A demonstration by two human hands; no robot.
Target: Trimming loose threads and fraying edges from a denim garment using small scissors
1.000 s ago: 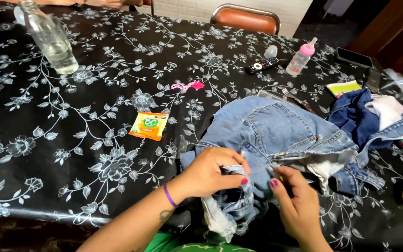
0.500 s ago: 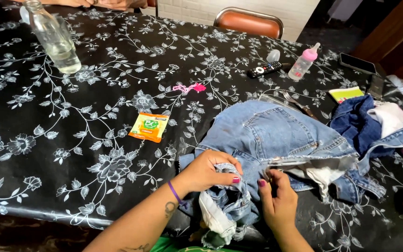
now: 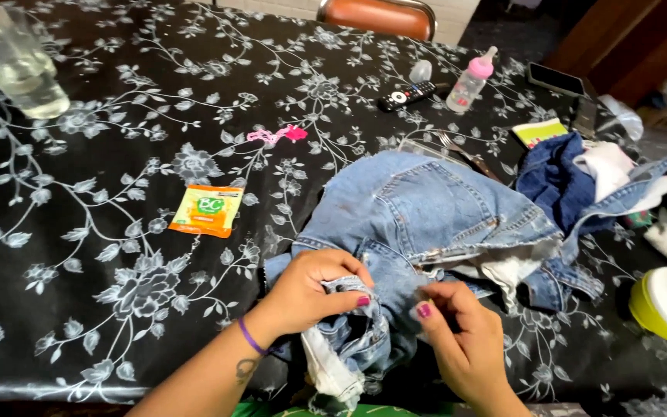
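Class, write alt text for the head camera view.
Both hands, left hand and right hand, pinch light blue jeans on a black floral tablecloth. An orange sachet, remote and baby bottle lie nearby.

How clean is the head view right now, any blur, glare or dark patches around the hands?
Head view: left hand and right hand on the jeans are evenly lit and fairly sharp; shadow pools beneath them at the table edge; the bottle at top left looks slightly smeared; soft sheen on the tablecloth.
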